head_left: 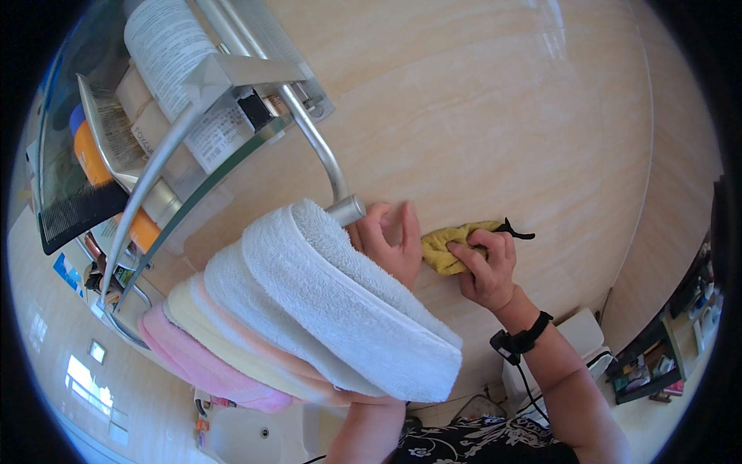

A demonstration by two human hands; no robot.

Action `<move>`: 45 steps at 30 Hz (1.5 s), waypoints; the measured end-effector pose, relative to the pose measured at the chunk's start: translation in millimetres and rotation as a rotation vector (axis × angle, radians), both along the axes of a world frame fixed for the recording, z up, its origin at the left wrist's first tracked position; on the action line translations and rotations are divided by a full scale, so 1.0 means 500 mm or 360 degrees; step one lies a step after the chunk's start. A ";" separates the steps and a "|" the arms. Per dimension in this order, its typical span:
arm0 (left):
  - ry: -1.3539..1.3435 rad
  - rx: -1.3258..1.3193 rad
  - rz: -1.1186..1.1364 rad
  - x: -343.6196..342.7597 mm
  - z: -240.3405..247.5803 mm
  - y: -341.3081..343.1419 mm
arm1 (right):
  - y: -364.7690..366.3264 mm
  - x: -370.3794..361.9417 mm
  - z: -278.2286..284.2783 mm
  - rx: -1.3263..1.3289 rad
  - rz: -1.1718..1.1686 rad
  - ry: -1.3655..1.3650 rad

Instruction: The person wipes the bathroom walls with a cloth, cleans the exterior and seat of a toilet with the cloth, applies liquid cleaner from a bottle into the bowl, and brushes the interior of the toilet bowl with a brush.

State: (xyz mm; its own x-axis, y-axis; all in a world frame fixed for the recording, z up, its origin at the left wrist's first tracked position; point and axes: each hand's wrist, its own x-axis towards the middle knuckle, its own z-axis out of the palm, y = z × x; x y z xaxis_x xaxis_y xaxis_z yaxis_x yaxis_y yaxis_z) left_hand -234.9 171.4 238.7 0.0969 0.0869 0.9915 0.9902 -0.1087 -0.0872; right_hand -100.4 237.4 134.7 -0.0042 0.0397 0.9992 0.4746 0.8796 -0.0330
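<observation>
My right hand (488, 271) is closed on a bunched yellow cloth (442, 249), pressing it against the beige wall (495, 139). A short black loop (512, 229) sticks out from the cloth's far right end. My left hand (396, 246) is beside the rounded end of a metal towel bar (345, 209), to the left of the cloth. Its thumb and a finger are apart, with nothing visible between them; the rest of that hand and its wrist are hidden behind a light blue towel (363, 309) hanging from the bar.
Pink (216, 363) and pale yellow towels (193, 317) hang beside the blue one. Above left, a glass shelf (224, 166) in a metal frame carries a white bottle (174, 54), tubes and a black comb (81, 216). Below are a white sink (247, 433) and a dark shelf unit (657, 371).
</observation>
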 end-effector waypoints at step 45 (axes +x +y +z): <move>0.0267 -0.0136 0.0038 -0.001 -0.060 -0.001 | 0.012 -0.001 0.200 0.0097 0.0067 0.0342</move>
